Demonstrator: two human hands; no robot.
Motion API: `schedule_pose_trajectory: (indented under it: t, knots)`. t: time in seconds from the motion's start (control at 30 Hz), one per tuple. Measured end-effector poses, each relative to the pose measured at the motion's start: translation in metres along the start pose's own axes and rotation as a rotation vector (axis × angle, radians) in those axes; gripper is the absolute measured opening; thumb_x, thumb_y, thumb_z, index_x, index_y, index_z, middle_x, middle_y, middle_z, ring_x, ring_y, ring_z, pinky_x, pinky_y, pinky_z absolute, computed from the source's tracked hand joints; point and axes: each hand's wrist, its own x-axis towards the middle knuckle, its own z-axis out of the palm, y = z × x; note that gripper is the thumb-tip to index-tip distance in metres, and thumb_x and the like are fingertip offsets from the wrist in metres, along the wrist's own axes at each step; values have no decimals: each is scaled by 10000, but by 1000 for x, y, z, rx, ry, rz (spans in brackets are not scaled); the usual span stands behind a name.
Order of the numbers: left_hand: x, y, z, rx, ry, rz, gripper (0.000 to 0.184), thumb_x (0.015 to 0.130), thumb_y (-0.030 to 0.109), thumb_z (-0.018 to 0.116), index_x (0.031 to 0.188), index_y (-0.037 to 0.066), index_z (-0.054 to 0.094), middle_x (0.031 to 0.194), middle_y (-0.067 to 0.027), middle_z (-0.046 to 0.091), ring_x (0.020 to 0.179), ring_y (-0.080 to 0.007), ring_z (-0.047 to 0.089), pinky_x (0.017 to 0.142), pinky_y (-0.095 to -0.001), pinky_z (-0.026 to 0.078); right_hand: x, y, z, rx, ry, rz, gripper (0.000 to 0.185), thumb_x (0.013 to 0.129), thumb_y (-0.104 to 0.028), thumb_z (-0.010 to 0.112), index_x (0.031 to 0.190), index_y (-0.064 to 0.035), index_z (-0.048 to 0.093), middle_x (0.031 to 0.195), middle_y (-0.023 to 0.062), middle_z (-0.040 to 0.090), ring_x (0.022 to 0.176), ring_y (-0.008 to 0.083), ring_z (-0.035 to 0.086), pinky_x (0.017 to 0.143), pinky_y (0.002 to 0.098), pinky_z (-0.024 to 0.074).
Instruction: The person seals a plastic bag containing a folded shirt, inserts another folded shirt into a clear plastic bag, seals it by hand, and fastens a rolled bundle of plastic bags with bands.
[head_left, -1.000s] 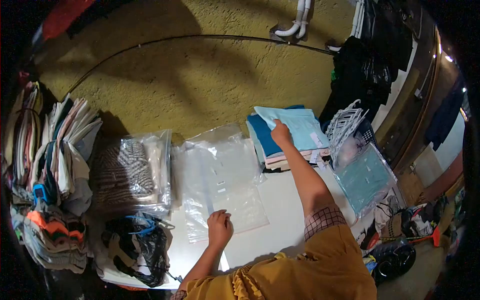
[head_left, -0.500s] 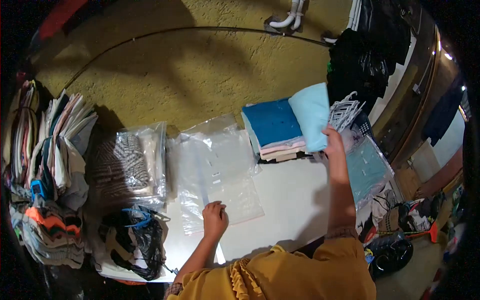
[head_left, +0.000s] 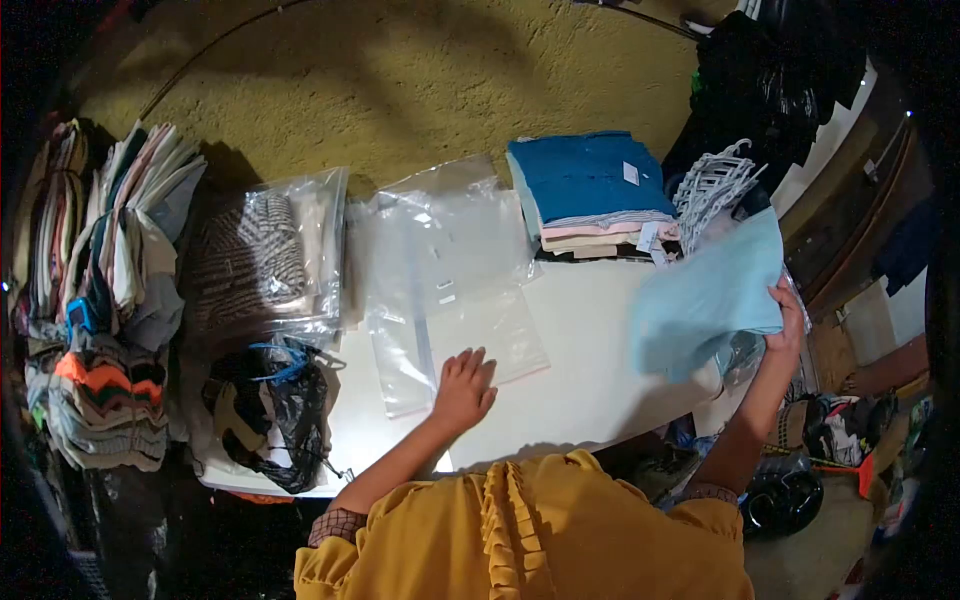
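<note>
At three o'clock, our right hand [head_left: 785,318] pinches the light-blue cloth [head_left: 715,290]; at six, our left hand [head_left: 465,390] lies spread over the clear bag [head_left: 450,325].

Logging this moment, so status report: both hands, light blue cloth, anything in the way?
Right hand gripping light blue cloth by its edge. Left hand spread at clear bag's near edge. White hangers close behind cloth.

Glare streaks the clear plastic [head_left: 425,215], motion blurs 1 light-blue cloth [head_left: 712,290], and 4 corners fall black.
</note>
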Motion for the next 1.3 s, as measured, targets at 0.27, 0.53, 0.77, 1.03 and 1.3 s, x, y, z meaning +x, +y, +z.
schedule_pose_trajectory:
  t: [0.27,0.53,0.77,1.03,1.3]
  knots:
    - [-1,40,-3,-55,22,-29,370,780,170,607,1109,24,525,1216,-192,477,1128,-337,452,955,-484,335,-36,8,118,-549,-95,-68,480,772,-70,487,1239,43,485,1175,148,561,1077,251,544,982,356,385]
    - [-12,15,-6,329,-19,119,228,724,167,585,913,40,579,897,-76,548,805,-214,543,650,-320,471,-90,224,215,-819,-375,379,425,769,16,453,1187,43,525,1142,225,582,1064,282,563,918,340,424]
    - [-4,21,-6,258,-112,28,178,695,116,568,844,21,578,890,-117,552,824,-261,551,670,-352,482,-110,233,233,-792,-710,318,359,838,-186,573,1124,31,573,1004,192,619,944,308,588,834,348,453]
    - [-3,18,-19,-173,0,-192,147,762,112,550,848,-1,587,837,-154,581,802,-308,569,678,-403,478,-50,251,109,-1678,101,-346,488,709,-359,706,1056,-29,613,1098,197,568,1084,363,483,883,507,393]
    - [7,19,-22,-666,-69,-576,394,893,202,505,1209,-28,448,886,-246,610,836,-405,602,715,-416,472,-41,245,36,-1069,138,161,600,664,-273,724,1110,70,516,1019,203,600,886,283,595,765,393,481]
